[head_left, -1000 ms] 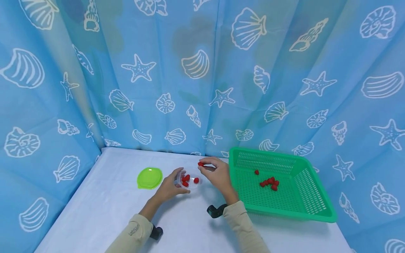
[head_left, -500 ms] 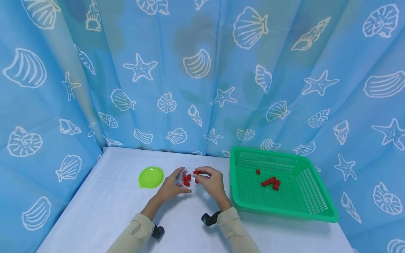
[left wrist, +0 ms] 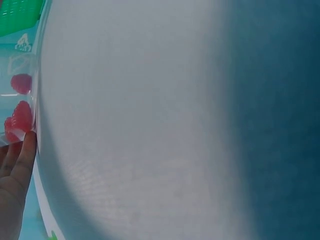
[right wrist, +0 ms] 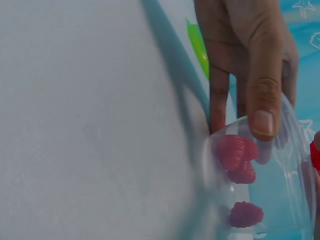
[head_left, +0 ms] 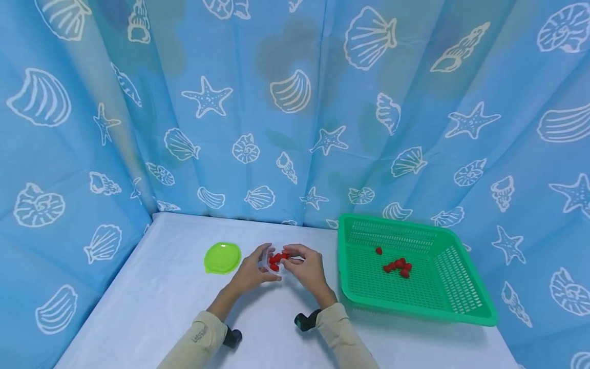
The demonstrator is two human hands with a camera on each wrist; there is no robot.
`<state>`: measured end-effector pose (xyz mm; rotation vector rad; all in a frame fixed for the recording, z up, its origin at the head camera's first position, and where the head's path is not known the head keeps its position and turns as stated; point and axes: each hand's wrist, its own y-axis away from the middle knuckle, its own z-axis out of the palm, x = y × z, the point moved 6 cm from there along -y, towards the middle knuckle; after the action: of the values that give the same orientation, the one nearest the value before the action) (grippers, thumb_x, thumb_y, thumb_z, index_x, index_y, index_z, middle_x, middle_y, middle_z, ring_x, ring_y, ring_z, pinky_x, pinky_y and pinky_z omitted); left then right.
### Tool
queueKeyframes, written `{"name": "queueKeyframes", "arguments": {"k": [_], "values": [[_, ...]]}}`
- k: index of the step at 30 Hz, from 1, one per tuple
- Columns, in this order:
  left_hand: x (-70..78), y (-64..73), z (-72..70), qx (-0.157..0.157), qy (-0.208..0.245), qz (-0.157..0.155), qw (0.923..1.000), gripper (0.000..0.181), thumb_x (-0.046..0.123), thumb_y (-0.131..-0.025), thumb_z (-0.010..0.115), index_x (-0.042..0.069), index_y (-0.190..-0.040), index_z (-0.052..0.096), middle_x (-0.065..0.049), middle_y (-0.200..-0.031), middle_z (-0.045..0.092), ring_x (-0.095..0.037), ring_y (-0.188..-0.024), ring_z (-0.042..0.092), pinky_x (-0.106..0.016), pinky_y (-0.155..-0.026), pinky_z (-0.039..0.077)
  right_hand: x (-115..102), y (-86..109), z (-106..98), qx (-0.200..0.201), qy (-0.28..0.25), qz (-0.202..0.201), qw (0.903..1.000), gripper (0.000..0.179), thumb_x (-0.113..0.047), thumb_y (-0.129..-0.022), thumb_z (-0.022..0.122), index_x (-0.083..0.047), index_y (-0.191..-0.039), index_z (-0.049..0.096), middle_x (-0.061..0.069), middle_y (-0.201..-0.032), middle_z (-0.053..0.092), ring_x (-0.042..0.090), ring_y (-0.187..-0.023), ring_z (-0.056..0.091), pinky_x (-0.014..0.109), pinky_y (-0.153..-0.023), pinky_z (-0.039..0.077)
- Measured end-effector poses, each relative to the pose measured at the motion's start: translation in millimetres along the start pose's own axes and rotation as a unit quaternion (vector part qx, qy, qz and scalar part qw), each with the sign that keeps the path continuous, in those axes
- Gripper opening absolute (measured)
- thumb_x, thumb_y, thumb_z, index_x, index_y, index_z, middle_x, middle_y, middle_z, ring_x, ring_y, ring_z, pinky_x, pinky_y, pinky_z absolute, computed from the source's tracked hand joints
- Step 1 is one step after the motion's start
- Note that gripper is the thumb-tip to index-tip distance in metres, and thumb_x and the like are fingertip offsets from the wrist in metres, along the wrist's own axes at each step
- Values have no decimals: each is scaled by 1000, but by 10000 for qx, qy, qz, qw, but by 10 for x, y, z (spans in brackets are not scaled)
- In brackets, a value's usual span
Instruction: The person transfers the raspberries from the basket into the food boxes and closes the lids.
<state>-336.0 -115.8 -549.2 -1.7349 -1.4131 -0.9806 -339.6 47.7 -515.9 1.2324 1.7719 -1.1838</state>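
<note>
My left hand (head_left: 249, 272) grips a clear plastic tub (right wrist: 277, 200) by its side, thumb over the rim. Several red raspberries (right wrist: 245, 215) lie in the tub, seen through its wall in both wrist views. At the tub's mouth, my right hand (head_left: 309, 267) pinches another raspberry (right wrist: 315, 156) between thumb and fingertips. In the head view those fingers overlap the right side of the tub and hide part of it. A bright green lid (head_left: 223, 258) lies on the table to the left of my left hand.
To the right stands a large green slotted basket (head_left: 415, 311), its near corner close to my right wrist. Several raspberries (head_left: 400, 262) are in it, one apart from the cluster. White cloth (head_left: 152, 307) covers the table, and a blue shell-patterned curtain (head_left: 258, 154) hangs behind.
My right hand has moved left and down, bringing its raspberry from above the tub's right side to its mouth. My left hand keeps its hold on the tub.
</note>
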Motion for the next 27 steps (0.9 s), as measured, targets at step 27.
{"name": "queueKeyframes", "arguments": {"k": [27], "values": [[-4, 12, -19, -36, 10, 107, 9999, 93, 25, -72, 88, 12, -148, 37, -10, -145, 47, -34, -129, 48, -41, -89, 54, -31, -37, 215, -371, 1275, -991, 9862, 35, -10, -80, 81, -7, -113, 69, 0, -104, 70, 13, -94, 68, 28, -79, 57]]}}
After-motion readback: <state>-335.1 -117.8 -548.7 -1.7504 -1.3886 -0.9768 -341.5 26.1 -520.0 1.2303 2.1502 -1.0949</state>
